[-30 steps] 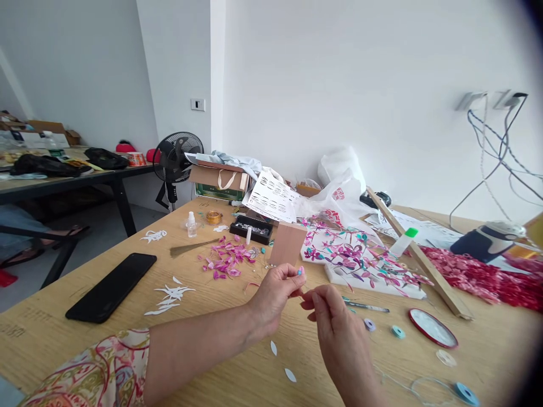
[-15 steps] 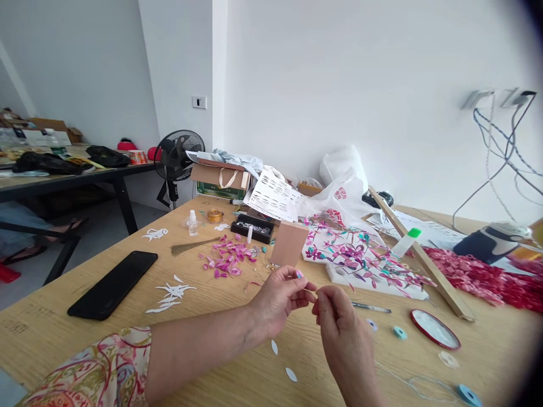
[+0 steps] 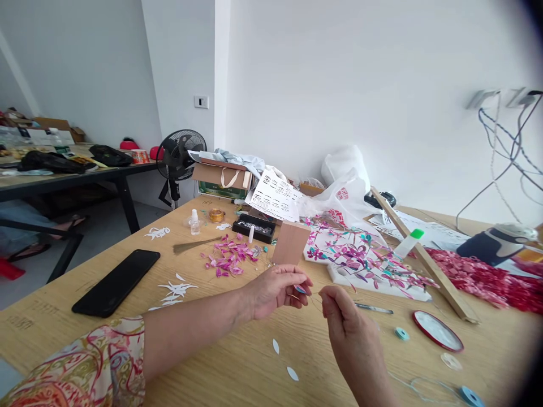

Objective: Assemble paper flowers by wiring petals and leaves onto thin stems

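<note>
My left hand (image 3: 278,291) is closed in a pinch on a small blue-and-pink petal (image 3: 300,289) above the table. Just to its right, my right hand (image 3: 350,322) has thumb and forefinger pressed together on a fine thread (image 3: 316,301). The thread spans the short gap between both hands, too thin to follow fully. Beyond my left hand a wooden block (image 3: 291,243) stands upright. Two white leaf-shaped pieces (image 3: 292,373) lie on the table below the hands. Pink petals (image 3: 231,255) are heaped to the upper left.
A black phone (image 3: 116,282) and white cut-outs (image 3: 173,291) lie left. To the right are flower sprays (image 3: 360,254) on white foam, a wooden bar (image 3: 445,285), a red-rimmed hoop (image 3: 438,331), thread spools (image 3: 470,395) and red thread bundles (image 3: 470,277). A fan (image 3: 180,155) stands behind.
My hands have moved apart, the right one shifting right and slightly down. The petal in my left hand has turned and shows lower between the fingers. The view has shifted slightly.
</note>
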The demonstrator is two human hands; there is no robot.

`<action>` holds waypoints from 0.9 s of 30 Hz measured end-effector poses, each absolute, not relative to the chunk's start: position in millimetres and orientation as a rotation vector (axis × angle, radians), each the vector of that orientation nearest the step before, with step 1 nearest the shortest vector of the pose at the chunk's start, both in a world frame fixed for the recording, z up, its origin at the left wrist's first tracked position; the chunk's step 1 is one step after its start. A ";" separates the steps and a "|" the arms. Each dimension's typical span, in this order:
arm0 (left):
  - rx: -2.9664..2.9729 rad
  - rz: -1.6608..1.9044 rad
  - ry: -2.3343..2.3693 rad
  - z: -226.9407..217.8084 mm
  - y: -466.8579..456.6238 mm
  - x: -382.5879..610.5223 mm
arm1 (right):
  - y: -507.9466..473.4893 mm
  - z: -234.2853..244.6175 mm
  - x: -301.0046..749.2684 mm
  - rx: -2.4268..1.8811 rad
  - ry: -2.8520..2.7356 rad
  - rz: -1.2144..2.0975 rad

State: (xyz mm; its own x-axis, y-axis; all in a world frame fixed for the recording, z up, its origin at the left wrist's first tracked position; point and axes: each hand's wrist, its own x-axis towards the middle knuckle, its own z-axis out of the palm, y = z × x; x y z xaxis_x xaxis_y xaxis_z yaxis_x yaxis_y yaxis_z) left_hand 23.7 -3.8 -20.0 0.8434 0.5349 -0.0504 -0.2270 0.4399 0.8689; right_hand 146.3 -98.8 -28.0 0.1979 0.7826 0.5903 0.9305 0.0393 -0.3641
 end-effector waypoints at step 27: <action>1.517 0.121 0.223 -7.7 18.0 7.8 | -99.0 -1.4 166.0 -1.600 -1.781 0.460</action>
State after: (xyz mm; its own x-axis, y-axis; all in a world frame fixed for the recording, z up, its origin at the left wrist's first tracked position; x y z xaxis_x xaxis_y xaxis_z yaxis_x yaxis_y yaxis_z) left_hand 7.8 18.0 -7.7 0.9737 0.2169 -0.0702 0.0601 0.0530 0.9968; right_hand 166.0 -99.0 -1.4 -0.0033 0.9671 0.2543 0.7229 0.1780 -0.6677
